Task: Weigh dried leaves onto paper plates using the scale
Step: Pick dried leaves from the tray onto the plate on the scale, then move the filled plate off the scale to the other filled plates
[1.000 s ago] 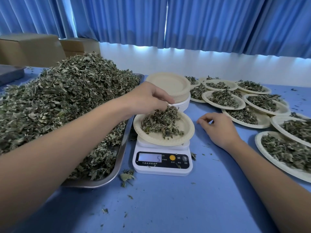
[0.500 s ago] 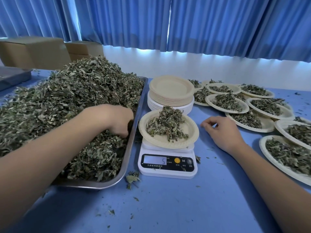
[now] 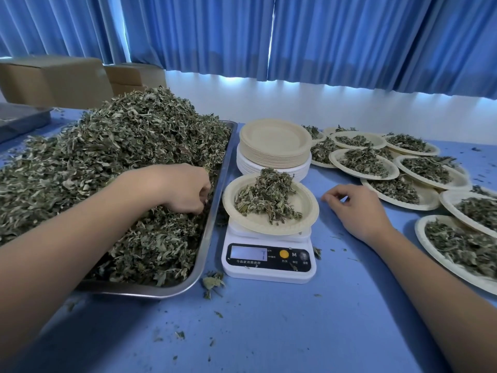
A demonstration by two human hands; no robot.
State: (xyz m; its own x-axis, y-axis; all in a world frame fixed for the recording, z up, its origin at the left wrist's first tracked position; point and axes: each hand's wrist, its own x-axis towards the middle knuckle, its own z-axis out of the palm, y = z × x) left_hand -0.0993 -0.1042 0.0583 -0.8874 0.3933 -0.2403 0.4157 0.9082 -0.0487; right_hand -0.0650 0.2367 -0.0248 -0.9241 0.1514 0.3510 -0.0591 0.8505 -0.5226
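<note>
A white digital scale point(image 3: 269, 261) stands on the blue table and its display reads 7. On it sits a paper plate point(image 3: 301, 214) with a small heap of dried leaves point(image 3: 266, 196). Left of it, a metal tray point(image 3: 215, 205) holds a big pile of dried leaves point(image 3: 107, 162). My left hand point(image 3: 183, 188) is down in that pile near the tray's right rim, its fingers curled into the leaves. My right hand point(image 3: 355, 208) rests on the table just right of the scale, fingers loosely bent and holding nothing.
A stack of unused paper plates point(image 3: 274, 146) stands behind the scale. Several plates filled with leaves point(image 3: 365, 162) spread over the right side of the table. Cardboard boxes point(image 3: 53, 79) sit at the back left. Loose leaf bits point(image 3: 212, 282) lie in front of the tray.
My left hand left the plate on the scale and went back into the tray's leaf pile. The scale reading rose from 5 to 7. My right hand stayed put.
</note>
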